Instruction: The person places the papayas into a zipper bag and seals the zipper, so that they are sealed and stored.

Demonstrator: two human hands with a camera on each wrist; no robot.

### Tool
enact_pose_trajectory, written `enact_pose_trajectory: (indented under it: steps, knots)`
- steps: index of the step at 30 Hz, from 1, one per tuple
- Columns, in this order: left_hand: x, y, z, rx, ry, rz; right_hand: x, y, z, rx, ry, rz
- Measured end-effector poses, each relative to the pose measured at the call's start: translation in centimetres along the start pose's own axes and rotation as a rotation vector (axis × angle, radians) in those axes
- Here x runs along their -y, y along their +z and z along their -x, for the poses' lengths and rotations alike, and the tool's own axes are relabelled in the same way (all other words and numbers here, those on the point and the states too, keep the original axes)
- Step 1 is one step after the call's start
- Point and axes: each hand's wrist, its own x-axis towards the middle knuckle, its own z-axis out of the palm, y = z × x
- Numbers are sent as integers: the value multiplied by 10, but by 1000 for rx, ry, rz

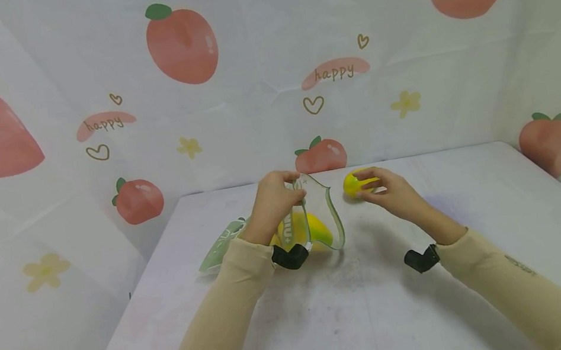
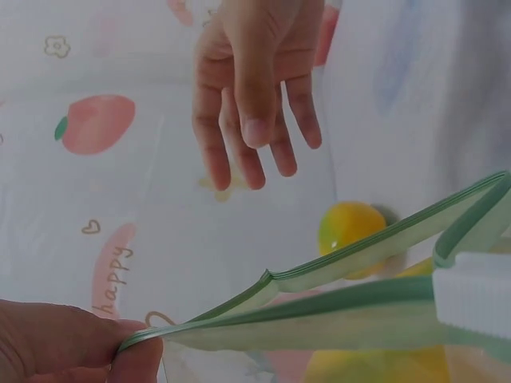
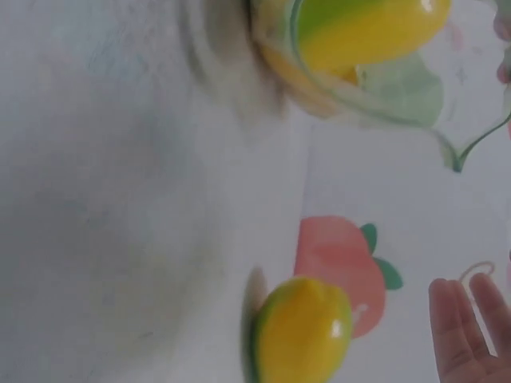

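Note:
My left hand [image 1: 274, 198] pinches the top edge of a clear zip bag [image 2: 367, 308] with a green rim, and the bag's mouth gapes. A white slider [image 2: 477, 297] sits on the rim. Inside the bag is a yellow-green mango [image 3: 375, 36], partly seen through the plastic, with more yellow behind it. Another mango [image 1: 352, 185] lies on the table to the right of the bag. Over this loose mango my right hand [image 1: 395, 192] hovers with fingers spread; the left wrist view [image 2: 259, 88] shows it apart from the fruit, holding nothing.
A second green bag [image 1: 219, 248] lies flat to the left, partly behind my left wrist. The white table [image 1: 333, 323] ends at a fruit-printed cloth backdrop [image 1: 260, 106]. Black wrist mounts [image 1: 291, 256] stick out below both sleeves.

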Motion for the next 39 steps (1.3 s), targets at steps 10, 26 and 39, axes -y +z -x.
enact_pose_trajectory:
  steps: [10, 26, 39]
  knots:
    - [0, 1, 2, 4, 4, 6, -35, 3, -19, -19, 107, 49]
    - [2, 0, 0, 16, -4, 25, -63, 14, -53, -22, 262, 120]
    - [2, 2, -2, 18, -14, 42, -72, 26, -66, -41, 389, 114]
